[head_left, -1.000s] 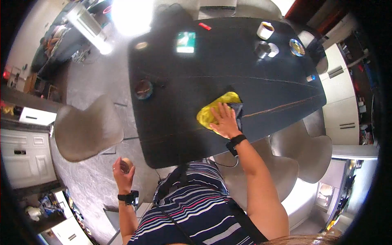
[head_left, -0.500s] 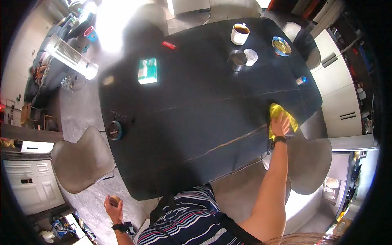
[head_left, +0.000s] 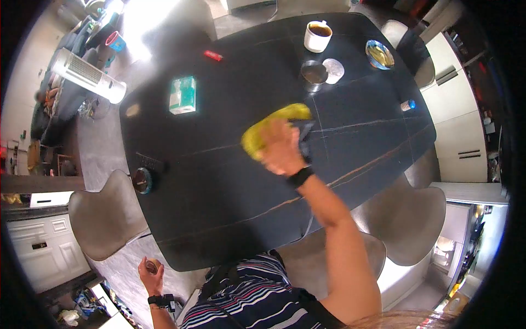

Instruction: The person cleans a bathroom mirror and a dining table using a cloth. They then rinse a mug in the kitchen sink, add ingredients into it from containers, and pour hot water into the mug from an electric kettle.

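Note:
My right hand (head_left: 282, 148) is over the middle of the black table (head_left: 219, 186), blurred, with a yellow cloth (head_left: 253, 140) held under its palm and fingers against the tabletop. Low on the left, beside the table's near corner, my left hand (head_left: 152, 277) has its fingers curled around a small round brownish object (head_left: 153, 266), whose kind I cannot make out. Beyond the right hand stand a dark round metal pot (head_left: 314, 75) and a pale round lid (head_left: 333, 71) next to it.
A white mug of dark liquid (head_left: 318, 37), a patterned bowl (head_left: 379, 55) and a small blue-capped bottle (head_left: 407, 105) are to the far right. Leftward lie a tissue pack (head_left: 182, 95), a red item (head_left: 213, 55) and an ashtray-like dish (head_left: 142, 181). Chairs (head_left: 107, 216) surround the table.
My right hand has swept the yellow cloth leftward from the table's right edge to its middle. The left hand stays low at the left with the small round object.

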A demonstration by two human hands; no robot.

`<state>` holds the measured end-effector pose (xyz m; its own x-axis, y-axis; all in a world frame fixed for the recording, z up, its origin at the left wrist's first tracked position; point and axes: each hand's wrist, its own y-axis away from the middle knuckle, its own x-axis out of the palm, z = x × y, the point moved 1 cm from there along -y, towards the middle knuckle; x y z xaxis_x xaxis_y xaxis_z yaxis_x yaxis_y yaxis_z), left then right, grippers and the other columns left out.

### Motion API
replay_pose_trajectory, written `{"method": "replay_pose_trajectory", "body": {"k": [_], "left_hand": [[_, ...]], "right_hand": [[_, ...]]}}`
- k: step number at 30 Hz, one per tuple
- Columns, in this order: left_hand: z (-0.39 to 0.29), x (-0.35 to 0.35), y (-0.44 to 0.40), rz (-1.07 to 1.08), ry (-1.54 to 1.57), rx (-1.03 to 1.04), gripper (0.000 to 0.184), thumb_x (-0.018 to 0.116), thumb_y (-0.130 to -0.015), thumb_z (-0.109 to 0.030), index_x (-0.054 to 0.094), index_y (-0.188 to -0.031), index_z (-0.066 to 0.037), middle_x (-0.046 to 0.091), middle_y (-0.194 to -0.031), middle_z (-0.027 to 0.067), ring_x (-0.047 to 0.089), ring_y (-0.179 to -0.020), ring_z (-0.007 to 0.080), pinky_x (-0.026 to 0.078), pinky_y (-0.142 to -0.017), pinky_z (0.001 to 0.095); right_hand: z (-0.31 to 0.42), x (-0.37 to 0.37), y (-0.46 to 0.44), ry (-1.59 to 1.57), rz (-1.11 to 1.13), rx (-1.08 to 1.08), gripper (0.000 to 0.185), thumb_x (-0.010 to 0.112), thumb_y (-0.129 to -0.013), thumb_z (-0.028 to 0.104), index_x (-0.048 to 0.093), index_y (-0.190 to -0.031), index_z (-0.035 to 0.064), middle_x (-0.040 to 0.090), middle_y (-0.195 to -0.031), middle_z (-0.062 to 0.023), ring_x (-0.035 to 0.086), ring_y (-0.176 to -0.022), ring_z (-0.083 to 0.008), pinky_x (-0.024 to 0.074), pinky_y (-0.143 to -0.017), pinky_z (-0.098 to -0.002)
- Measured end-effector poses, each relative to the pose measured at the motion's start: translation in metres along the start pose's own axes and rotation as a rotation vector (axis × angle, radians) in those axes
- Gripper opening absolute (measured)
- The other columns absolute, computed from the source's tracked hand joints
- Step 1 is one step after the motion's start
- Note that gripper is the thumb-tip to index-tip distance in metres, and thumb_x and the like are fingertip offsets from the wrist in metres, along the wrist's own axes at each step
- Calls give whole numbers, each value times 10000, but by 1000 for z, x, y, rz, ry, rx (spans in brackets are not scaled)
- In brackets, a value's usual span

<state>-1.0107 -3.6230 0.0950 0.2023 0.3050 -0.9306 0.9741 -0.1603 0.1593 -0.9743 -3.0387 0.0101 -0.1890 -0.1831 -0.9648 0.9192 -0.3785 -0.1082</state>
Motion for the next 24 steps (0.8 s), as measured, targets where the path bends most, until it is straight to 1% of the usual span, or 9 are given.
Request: {"method": "replay_pose_trajectory", "body": {"k": [2, 5, 9, 11, 12, 14, 16, 20, 24], "left_hand": [[-14, 0, -10, -27, 3, 32, 680, 802, -665, -124, 490, -1258, -6, 526, -1153, 161, 537, -1066, 307, 438, -938, 380], [-36, -3, -22, -28, -7, 56, 682, 806, -659, -131, 495, -1254, -9, 531, -1166, 159, 532, -1083, 307, 427, -956, 381], [-54, -6, -33, -37, -15, 117, 698, 807, -627, -84, 500, -1250, -6, 541, -1152, 155, 534, -1070, 302, 428, -945, 373], [-52, -5, -40, -27, -33, 133, 707, 809, -606, -41, 506, -1243, -2, 548, -1110, 144, 539, -1036, 291, 435, -924, 357], [-57, -5, -40, -18, -39, 141, 707, 809, -606, -41, 506, -1243, -2, 548, -1110, 144, 539, -1036, 291, 435, -924, 357], [-67, -6, -42, -42, -24, 139, 706, 807, -607, -41, 505, -1243, -3, 549, -1106, 139, 539, -1029, 285, 433, -921, 356], [-54, -4, -42, -58, -19, 170, 710, 808, -602, -39, 505, -1243, -1, 548, -1104, 143, 537, -1030, 286, 434, -917, 361], [-54, 0, -37, -37, 10, 114, 739, 823, -586, -96, 503, -1244, 2, 546, -1117, 155, 521, -1058, 312, 421, -937, 387], [-37, 2, -32, -6, -51, 112, 764, 825, -576, -113, 494, -1253, 11, 540, -1133, 168, 516, -1071, 323, 411, -951, 393]], "right_hand": [[66, 12, 5, -63, -8, -163, 608, 588, -768, 366, 473, -1301, 95, 365, -1399, -196, 257, -1346, -376, 204, -1020, -614], [131, 32, 48, -278, 132, -423, 670, 656, -729, 387, 472, -1324, 139, 347, -1428, -176, 240, -1366, -354, 185, -1070, -580], [111, 37, 84, -466, 13, -571, 634, 650, -739, 398, 483, -1304, 162, 365, -1414, -154, 278, -1343, -338, 231, -1034, -577], [66, 7, 60, -244, 32, -480, 599, 651, -728, 396, 505, -1258, 158, 411, -1356, -139, 330, -1299, -327, 281, -977, -556], [38, 0, 52, -308, -155, -324, 582, 654, -712, 391, 516, -1227, 157, 442, -1301, -127, 361, -1267, -320, 298, -940, -543], [-26, -10, 33, -135, -105, -35, 617, 599, -758, 436, 482, -1297, 162, 374, -1409, -147, 295, -1333, -344, 254, -992, -570], [-86, -19, 26, -71, -92, 214, 643, 529, -833, 474, 405, -1392, 181, 259, -1496, -152, 181, -1393, -352, 120, -1078, -603], [-190, -32, 14, 142, -3, 486, 692, 430, -885, 549, 259, -1465, 213, 161, -1537, -131, 119, -1416, -339, 106, -1094, -591], [-273, -58, 8, 151, 12, 787, 701, 407, -888, 586, 243, -1471, 232, 153, -1545, -109, 100, -1425, -321, 102, -1083, -607]]}}
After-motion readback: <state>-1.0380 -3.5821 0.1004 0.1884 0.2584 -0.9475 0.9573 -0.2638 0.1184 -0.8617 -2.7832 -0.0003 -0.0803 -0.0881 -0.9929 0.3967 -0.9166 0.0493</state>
